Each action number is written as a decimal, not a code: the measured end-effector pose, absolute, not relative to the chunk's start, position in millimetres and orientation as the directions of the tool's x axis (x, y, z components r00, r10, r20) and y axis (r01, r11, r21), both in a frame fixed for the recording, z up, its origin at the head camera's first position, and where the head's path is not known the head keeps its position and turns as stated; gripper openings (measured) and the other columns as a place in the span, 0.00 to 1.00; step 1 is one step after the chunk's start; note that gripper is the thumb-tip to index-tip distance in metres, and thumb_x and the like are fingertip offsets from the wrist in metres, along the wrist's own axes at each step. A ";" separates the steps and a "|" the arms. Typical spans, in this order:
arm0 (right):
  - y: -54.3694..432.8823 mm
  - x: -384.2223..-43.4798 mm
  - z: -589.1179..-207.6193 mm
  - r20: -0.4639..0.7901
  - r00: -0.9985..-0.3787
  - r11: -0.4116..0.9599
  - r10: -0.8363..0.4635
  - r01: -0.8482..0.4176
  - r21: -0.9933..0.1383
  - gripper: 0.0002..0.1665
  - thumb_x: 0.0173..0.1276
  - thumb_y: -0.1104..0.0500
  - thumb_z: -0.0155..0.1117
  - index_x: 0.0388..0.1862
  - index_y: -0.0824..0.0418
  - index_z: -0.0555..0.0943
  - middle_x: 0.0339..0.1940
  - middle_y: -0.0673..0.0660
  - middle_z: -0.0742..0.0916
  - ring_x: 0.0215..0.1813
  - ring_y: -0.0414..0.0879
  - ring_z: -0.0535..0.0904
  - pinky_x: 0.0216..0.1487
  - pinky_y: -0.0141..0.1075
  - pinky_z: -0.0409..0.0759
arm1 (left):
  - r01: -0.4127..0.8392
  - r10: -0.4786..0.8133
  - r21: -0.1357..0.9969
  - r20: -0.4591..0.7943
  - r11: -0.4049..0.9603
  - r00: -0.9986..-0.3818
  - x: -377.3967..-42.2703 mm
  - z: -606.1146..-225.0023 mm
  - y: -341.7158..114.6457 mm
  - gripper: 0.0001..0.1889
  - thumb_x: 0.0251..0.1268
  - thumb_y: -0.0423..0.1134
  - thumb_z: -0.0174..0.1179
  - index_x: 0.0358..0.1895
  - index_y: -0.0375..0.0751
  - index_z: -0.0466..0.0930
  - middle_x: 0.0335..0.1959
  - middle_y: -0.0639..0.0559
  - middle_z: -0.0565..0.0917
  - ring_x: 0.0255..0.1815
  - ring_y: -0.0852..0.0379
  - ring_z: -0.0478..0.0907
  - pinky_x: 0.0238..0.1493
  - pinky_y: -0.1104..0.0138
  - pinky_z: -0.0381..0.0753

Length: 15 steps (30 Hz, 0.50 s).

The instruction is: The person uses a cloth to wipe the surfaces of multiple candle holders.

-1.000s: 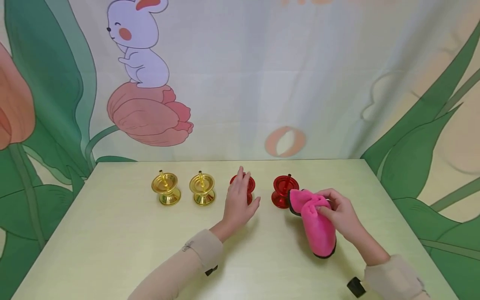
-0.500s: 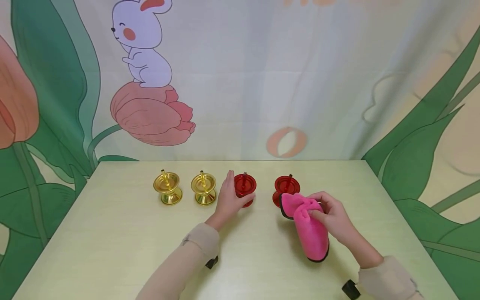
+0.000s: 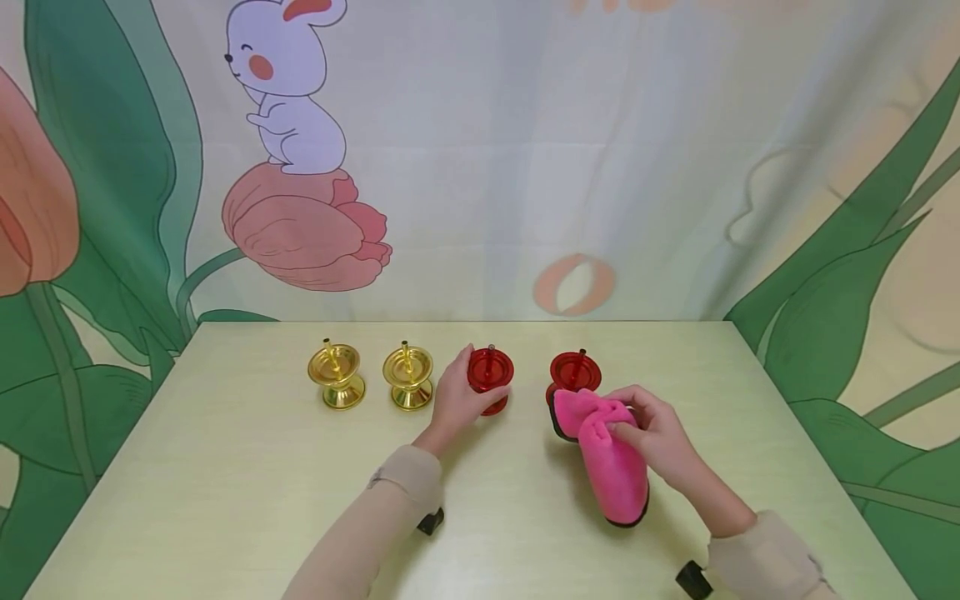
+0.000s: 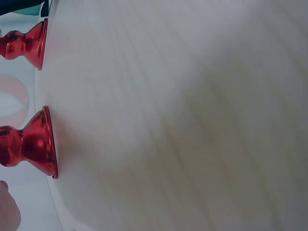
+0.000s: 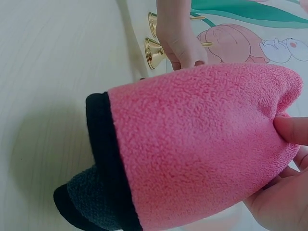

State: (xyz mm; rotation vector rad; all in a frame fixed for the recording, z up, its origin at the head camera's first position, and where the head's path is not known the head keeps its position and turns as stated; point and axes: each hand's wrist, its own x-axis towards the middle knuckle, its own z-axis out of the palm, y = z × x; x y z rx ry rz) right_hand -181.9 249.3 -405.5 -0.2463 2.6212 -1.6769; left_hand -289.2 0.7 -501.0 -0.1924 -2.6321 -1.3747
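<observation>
Two red metallic candlesticks stand upright on the table, each with a dish and a central post. My left hand point(image 3: 459, 395) holds the left red candlestick point(image 3: 489, 368), thumb across its front and fingers along its left side. Its base point(image 4: 36, 144) rests on the table in the left wrist view. My right hand point(image 3: 654, 432) pinches a bunched pink cleaning cloth point(image 3: 611, 467) with black edging, which hangs above the table. In the right wrist view the pink cloth point(image 5: 202, 144) shows a dark inner side. It covers part of the right red candlestick point(image 3: 574, 372) in the head view.
Two gold candlesticks, an outer one point(image 3: 335, 375) and an inner one point(image 3: 408, 375), stand left of my left hand in the same row. Behind the pale table point(image 3: 225, 483) hangs a printed curtain point(image 3: 465, 167) with a rabbit and flowers.
My left hand has moved from over the left red candlestick to its left side, with the thumb now across its front. The right hand has carried the cloth a little to the left.
</observation>
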 end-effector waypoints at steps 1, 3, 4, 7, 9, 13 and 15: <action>248.7 -182.1 -405.5 0.070 -0.987 0.409 -0.146 -0.124 -0.904 0.16 0.58 0.72 0.54 0.46 0.66 0.71 0.44 0.61 0.76 0.41 0.46 0.75 0.38 0.30 0.78 | 0.191 0.034 0.798 0.210 0.572 -0.977 -288.0 -500.4 0.0 0.44 0.41 0.52 0.68 0.64 0.42 0.57 0.58 0.44 0.70 0.57 0.47 0.68 0.50 0.56 0.75; 248.0 -182.7 -405.2 0.075 -0.986 0.403 -0.147 -0.129 -0.906 0.15 0.58 0.72 0.54 0.46 0.67 0.71 0.44 0.60 0.76 0.40 0.48 0.75 0.37 0.31 0.78 | 0.197 0.035 0.787 0.218 0.585 -0.975 -284.6 -498.7 -1.6 0.44 0.41 0.53 0.68 0.64 0.42 0.58 0.56 0.44 0.72 0.56 0.48 0.68 0.48 0.56 0.76; 247.7 -182.9 -404.9 0.079 -0.986 0.398 -0.147 -0.132 -0.908 0.15 0.58 0.72 0.54 0.46 0.67 0.71 0.43 0.59 0.76 0.40 0.48 0.75 0.37 0.31 0.78 | 0.202 0.039 0.782 0.222 0.590 -0.974 -282.5 -497.6 -2.3 0.44 0.41 0.53 0.68 0.64 0.41 0.58 0.56 0.44 0.72 0.56 0.48 0.69 0.47 0.56 0.77; 246.8 -183.5 -403.7 0.089 -0.985 0.384 -0.145 -0.139 -0.913 0.15 0.58 0.72 0.54 0.46 0.67 0.72 0.41 0.54 0.77 0.40 0.47 0.75 0.37 0.31 0.78 | 0.216 0.063 0.761 0.225 0.612 -0.972 -275.2 -492.2 -5.0 0.45 0.40 0.54 0.68 0.64 0.41 0.58 0.55 0.44 0.73 0.55 0.48 0.69 0.47 0.57 0.77; 245.7 -184.0 -402.9 0.096 -0.985 0.375 -0.145 -0.144 -0.916 0.16 0.57 0.72 0.55 0.46 0.67 0.72 0.40 0.51 0.77 0.39 0.43 0.75 0.37 0.31 0.78 | 0.228 0.090 0.744 0.222 0.628 -0.971 -269.4 -487.3 -7.0 0.46 0.39 0.54 0.68 0.64 0.41 0.57 0.55 0.45 0.72 0.55 0.48 0.68 0.45 0.57 0.78; 242.2 -184.8 -401.7 0.113 -0.983 0.356 -0.146 -0.159 -0.921 0.16 0.57 0.72 0.55 0.46 0.68 0.71 0.39 0.48 0.77 0.39 0.37 0.75 0.37 0.31 0.78 | 0.263 0.151 0.696 0.219 0.669 -0.964 -257.7 -475.3 -12.1 0.49 0.38 0.54 0.68 0.66 0.41 0.54 0.54 0.46 0.73 0.55 0.49 0.69 0.44 0.57 0.78; 239.6 -185.4 -401.0 0.116 -0.983 0.345 -0.141 -0.159 -0.925 0.16 0.57 0.71 0.55 0.46 0.68 0.71 0.38 0.47 0.77 0.38 0.37 0.75 0.36 0.30 0.78 | 0.298 0.195 0.663 0.227 0.687 -0.954 -251.8 -468.4 -15.0 0.50 0.38 0.54 0.68 0.66 0.40 0.53 0.54 0.46 0.73 0.54 0.49 0.69 0.45 0.56 0.78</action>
